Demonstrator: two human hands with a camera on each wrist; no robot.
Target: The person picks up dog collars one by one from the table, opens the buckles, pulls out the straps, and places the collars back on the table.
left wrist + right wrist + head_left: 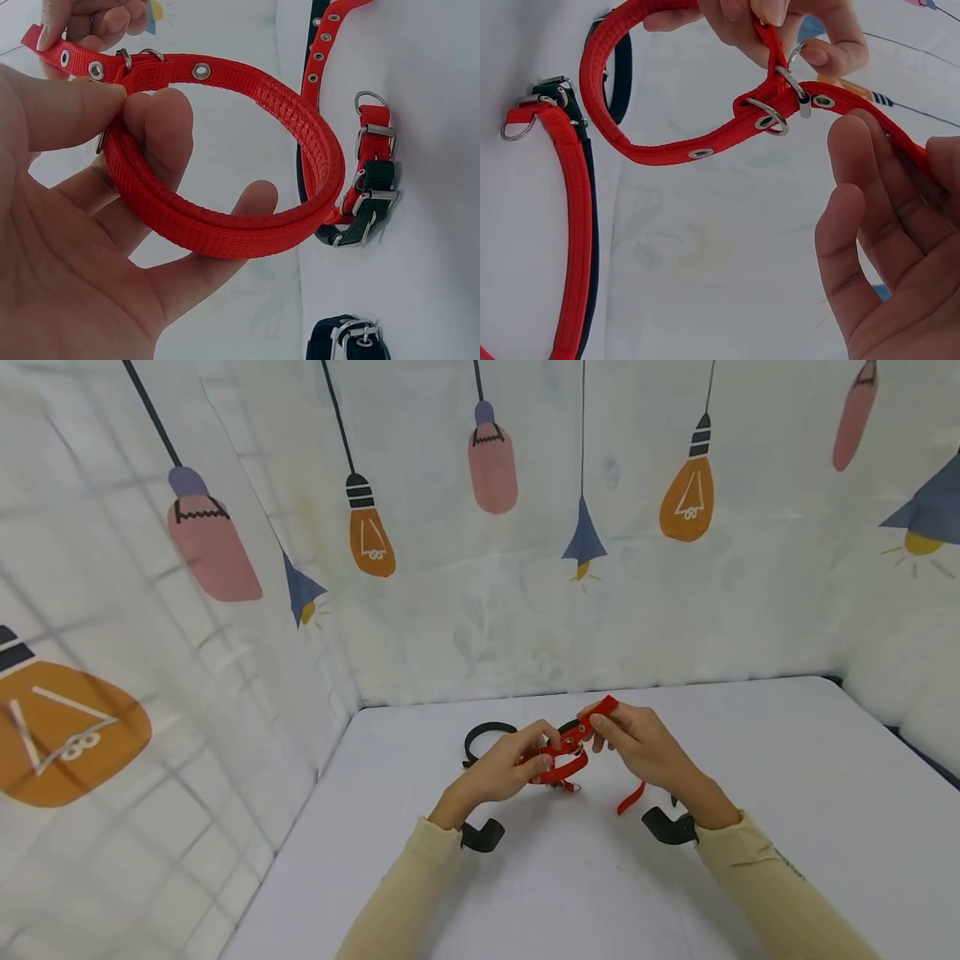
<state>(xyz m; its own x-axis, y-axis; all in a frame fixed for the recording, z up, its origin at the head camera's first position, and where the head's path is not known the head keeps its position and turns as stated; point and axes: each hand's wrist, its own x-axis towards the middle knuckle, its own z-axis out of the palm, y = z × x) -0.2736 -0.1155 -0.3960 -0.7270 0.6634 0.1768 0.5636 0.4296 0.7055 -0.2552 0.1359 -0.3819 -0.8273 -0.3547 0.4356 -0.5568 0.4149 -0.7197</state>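
A red collar (pixel 225 238) with metal eyelets is looped through its buckle (pixel 791 81) and held up above the table. My left hand (pixel 510 764) pinches it beside the buckle between thumb and fingers, with other fingers reaching into and behind the loop. At the strap's free end, my right hand (pixel 641 747) grips the band between thumb and index finger, its remaining fingers loosely bent. A D-ring (pixel 769 118) hangs near the buckle. In the right wrist view, the tip of the strap is hidden by the right thumb.
Behind the hands, another red collar (pixel 574 195) lies alongside a dark green collar (pixel 373 184) on the white table (pixel 570 893). A black collar loop (pixel 471 739) sits to the left. The end of a red strap (pixel 632 798) shows below the right hand. Patterned cloth walls enclose the table.
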